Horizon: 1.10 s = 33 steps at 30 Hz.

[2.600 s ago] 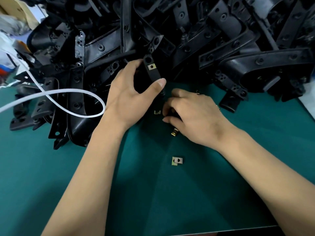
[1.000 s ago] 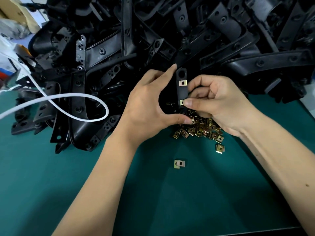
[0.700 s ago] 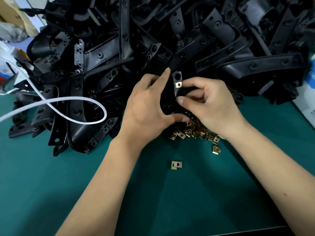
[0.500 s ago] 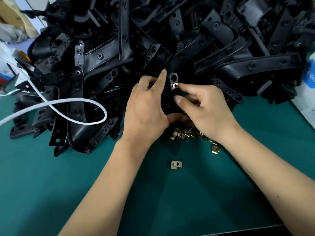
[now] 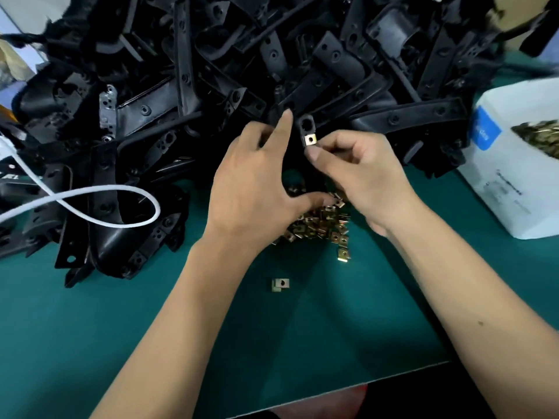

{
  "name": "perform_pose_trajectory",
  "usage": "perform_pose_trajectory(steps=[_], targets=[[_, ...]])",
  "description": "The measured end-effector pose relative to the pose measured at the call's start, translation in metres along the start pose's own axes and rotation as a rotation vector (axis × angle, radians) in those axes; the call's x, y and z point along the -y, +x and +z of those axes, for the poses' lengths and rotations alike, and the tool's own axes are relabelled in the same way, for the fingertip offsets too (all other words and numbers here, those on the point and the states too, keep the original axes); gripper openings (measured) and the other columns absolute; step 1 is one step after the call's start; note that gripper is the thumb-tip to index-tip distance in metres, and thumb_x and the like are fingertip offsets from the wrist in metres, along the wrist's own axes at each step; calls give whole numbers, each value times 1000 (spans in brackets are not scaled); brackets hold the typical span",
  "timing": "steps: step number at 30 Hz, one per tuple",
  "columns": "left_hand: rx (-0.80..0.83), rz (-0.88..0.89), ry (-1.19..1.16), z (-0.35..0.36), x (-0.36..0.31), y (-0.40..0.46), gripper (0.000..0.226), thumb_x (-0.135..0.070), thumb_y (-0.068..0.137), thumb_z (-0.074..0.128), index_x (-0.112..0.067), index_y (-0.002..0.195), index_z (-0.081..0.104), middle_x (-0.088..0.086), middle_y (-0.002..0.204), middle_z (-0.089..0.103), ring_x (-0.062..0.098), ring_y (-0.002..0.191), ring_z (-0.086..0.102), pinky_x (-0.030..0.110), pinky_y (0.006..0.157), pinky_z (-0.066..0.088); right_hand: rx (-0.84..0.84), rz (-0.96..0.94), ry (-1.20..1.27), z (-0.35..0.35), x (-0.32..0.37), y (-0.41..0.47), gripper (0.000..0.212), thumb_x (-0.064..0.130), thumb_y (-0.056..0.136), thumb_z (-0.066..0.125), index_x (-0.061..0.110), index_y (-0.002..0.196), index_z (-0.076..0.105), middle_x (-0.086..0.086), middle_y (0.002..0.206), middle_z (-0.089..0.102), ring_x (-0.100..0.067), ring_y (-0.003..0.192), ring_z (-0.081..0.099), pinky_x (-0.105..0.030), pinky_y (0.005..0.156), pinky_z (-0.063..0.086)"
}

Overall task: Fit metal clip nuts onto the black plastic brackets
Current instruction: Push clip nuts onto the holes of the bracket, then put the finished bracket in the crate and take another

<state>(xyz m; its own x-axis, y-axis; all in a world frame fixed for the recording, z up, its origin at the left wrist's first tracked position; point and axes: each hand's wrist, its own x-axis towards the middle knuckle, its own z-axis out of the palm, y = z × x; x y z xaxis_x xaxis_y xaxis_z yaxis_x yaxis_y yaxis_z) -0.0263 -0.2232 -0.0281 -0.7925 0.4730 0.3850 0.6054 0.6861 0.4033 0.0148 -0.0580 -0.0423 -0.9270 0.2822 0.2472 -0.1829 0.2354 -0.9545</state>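
Observation:
I hold a black plastic bracket (image 5: 306, 126) upright above the green mat, in front of a big heap of black brackets (image 5: 272, 71). My left hand (image 5: 257, 189) grips its left side and lower end, index finger raised along its edge. A metal clip nut (image 5: 310, 140) sits on the bracket below its round hole. My right hand (image 5: 360, 173) pinches the bracket just under that nut, thumb tip on its front. Below both hands lies a pile of brass-coloured clip nuts (image 5: 320, 222). A single clip nut (image 5: 280, 284) lies alone nearer to me.
A white box (image 5: 514, 182) holding more clip nuts stands at the right. A white cable (image 5: 99, 207) loops over brackets on the left. Another stray nut (image 5: 344, 255) lies beside the pile. The green mat (image 5: 302, 343) ends at a front edge near me.
My right hand came up from the nut pile to the bracket in my left hand. Both hands carried the bracket slightly up and away. The view shifted, bringing in the white box.

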Motion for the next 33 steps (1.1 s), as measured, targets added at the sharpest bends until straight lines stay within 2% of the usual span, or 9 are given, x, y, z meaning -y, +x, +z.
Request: perform_pose_trajectory(steps=[2,5,10,13,16,21,27,31,33], targets=[[-10,59,-27,-2,-25,7,119,-78,66,74,-23,162,31,2,138,52,22,126,53,39,104,49,-88,-18,64,-18,10,-10,16,17,97,71,15,81,72,7,62,60,-1,58,48,-15,56,38],[48,128,-125,-2,-68,17,115,-84,67,70,-32,161,31,-3,139,53,16,126,53,35,102,47,-263,7,223,-59,25,-33,18,20,97,68,16,79,67,-31,72,50,-24,73,46,-36,62,37],[92,220,-267,18,-151,25,67,-64,81,75,-31,137,60,-9,114,68,17,111,64,36,96,52,-603,-30,374,-152,40,-102,29,17,107,55,18,78,54,-3,66,59,-1,45,50,-13,44,35],[121,348,-430,43,-219,7,36,-43,84,77,-25,115,70,-7,91,69,23,90,67,40,82,54,-735,-71,303,-209,42,-163,26,23,106,55,19,81,54,2,62,56,-5,45,41,-19,41,23],[200,494,-478,84,-292,-27,23,-36,86,73,-21,102,68,-3,85,70,26,81,67,42,70,54,-935,-23,312,-262,21,-220,29,30,104,57,22,78,47,-12,67,29,-12,46,28,-25,42,16],[556,519,-333,196,-347,-89,25,-36,87,73,-21,105,65,6,100,71,35,96,67,42,73,52,-1176,458,479,-300,-79,-305,36,33,109,47,24,75,37,-3,63,18,-12,43,17,-26,37,16],[1015,13,-420,301,-312,-149,20,-29,77,77,-21,93,68,0,95,70,26,101,69,31,80,53,-1330,971,713,-282,-185,-379,33,27,109,49,12,79,49,-2,59,39,-8,32,25,-19,32,15],[1096,50,-246,329,-296,-175,34,-35,76,72,-15,102,62,12,113,54,35,104,62,36,94,52,-1275,1130,686,-278,-211,-384,26,16,109,46,7,87,56,-8,60,55,-9,32,20,-20,32,16],[1109,69,-190,332,-296,-179,38,-32,80,73,-14,112,61,12,120,43,36,109,59,34,97,47,-1259,1157,669,-277,-217,-378,20,9,108,44,7,93,57,-14,80,68,-9,31,20,-20,32,16]])
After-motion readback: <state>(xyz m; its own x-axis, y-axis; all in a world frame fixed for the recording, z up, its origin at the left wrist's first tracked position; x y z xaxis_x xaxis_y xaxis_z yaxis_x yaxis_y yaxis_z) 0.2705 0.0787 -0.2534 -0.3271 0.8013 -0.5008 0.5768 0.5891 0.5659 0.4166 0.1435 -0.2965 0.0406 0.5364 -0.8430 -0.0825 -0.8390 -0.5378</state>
